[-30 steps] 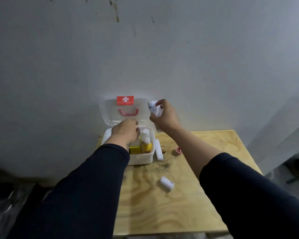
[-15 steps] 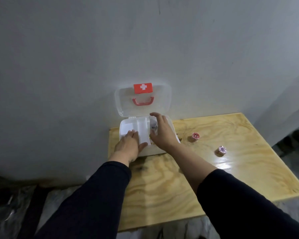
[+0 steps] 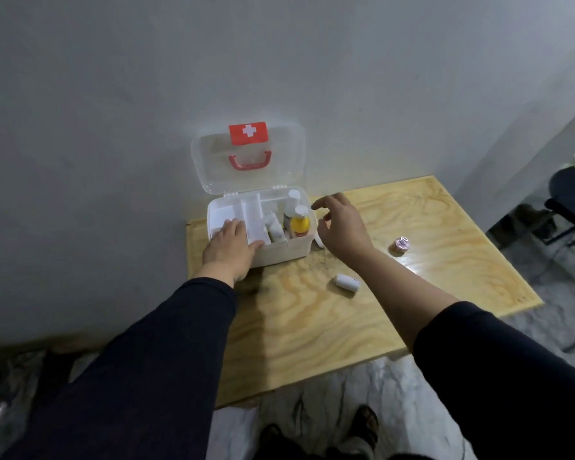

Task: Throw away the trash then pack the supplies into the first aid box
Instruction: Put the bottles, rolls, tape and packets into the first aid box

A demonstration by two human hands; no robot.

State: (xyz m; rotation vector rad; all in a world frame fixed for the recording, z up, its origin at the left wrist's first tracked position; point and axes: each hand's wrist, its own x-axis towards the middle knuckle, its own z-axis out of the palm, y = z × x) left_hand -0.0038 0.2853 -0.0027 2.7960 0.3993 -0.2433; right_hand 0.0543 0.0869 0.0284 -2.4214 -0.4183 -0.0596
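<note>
A white first aid box [image 3: 289,249] stands open at the table's back left, its clear lid [image 3: 279,151] with a red cross and red handle leaning on the wall. Inside stand a yellow bottle [image 3: 300,224], a white-capped bottle [image 3: 292,200] and a small white item [image 3: 275,227]. My left hand [image 3: 229,249] lies flat on the white inner tray [image 3: 243,215] at the box's left side. My right hand [image 3: 342,227] hovers just right of the box, fingers apart and holding nothing. A white roll [image 3: 347,281] lies on the table in front of it.
The box sits on a light plywood table [image 3: 445,254] against a grey wall. A small pinkish roll [image 3: 401,244] rests to the right. A white object [image 3: 319,239] is partly hidden behind my right hand. Dark chair parts [image 3: 568,200] stand at far right; my feet show below.
My right hand has come out of the box and now hovers empty to its right. My left hand stays on the inner tray, which sits to the left, showing the bottles. The view has shifted.
</note>
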